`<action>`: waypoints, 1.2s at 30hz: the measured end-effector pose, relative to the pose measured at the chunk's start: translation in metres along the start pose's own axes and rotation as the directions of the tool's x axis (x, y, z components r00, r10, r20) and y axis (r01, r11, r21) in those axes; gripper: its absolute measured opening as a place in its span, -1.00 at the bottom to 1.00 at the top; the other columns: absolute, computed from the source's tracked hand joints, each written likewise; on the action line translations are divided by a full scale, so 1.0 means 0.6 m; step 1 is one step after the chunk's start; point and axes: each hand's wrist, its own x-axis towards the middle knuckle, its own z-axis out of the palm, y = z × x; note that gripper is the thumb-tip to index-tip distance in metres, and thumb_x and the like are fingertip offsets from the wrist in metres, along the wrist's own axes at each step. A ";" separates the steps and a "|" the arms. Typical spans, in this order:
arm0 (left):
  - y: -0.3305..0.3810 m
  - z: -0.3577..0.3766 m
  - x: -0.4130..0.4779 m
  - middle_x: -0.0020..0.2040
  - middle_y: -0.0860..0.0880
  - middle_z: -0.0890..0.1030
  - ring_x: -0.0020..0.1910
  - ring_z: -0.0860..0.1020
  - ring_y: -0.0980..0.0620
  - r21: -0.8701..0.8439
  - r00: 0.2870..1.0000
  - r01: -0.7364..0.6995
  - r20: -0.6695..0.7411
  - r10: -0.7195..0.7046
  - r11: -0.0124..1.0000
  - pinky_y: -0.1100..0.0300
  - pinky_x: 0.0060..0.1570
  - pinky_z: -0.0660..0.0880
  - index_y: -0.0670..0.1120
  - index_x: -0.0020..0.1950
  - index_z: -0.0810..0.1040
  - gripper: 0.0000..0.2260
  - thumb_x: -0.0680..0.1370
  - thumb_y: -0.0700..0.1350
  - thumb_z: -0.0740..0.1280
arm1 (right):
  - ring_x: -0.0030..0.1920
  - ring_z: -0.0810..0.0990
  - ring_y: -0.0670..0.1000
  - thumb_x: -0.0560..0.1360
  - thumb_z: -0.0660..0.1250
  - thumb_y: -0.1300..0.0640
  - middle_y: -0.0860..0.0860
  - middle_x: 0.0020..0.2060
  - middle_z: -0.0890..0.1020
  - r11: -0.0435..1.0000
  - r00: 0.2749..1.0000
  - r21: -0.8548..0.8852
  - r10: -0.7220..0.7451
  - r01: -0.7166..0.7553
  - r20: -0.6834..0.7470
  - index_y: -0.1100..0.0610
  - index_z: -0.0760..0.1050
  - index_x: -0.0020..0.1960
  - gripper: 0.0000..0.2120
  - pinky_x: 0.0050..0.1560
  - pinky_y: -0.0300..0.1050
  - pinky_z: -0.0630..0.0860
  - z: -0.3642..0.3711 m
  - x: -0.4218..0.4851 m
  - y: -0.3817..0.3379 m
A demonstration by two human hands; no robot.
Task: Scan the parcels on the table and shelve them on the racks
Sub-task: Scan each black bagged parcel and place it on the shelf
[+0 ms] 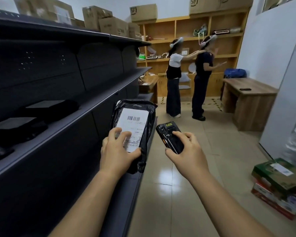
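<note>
Parcel [135,105]: black crinkled plastic bag, one white barcode label [132,122]. Left hand [118,151] grips its near end, beside rack [58,74] edge. Right hand [188,149] curled round one black scanner [169,135]. Two dark parcels [50,108] on rack shelf

Glossy crinkled black plastic parcel [133,134] with matt paper label [131,129]; dark matt metal rack [61,117]; shiny floor tiles [186,185].

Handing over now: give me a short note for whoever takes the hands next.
Left hand grips a black poly-bag parcel, barcode label up.
Right hand holds the handheld scanner beside it.
Black parcels already lie on a shelf of the dark rack, at left.
Whether the held parcel is scanned cannot be told.
Left: scan it if needed, then shelve it.
</note>
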 end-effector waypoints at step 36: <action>-0.124 0.311 0.606 0.29 0.27 0.28 0.29 0.33 0.10 0.148 0.807 0.478 -0.463 -0.366 0.866 0.02 0.30 0.39 0.18 0.19 0.52 -0.53 0.31 0.18 0.50 | 0.10 0.44 -0.18 0.33 0.52 -0.02 -0.19 0.14 0.41 0.812 0.775 0.497 -0.516 0.306 0.366 -0.16 0.52 0.26 -0.49 0.10 -0.23 0.37 0.449 0.839 0.137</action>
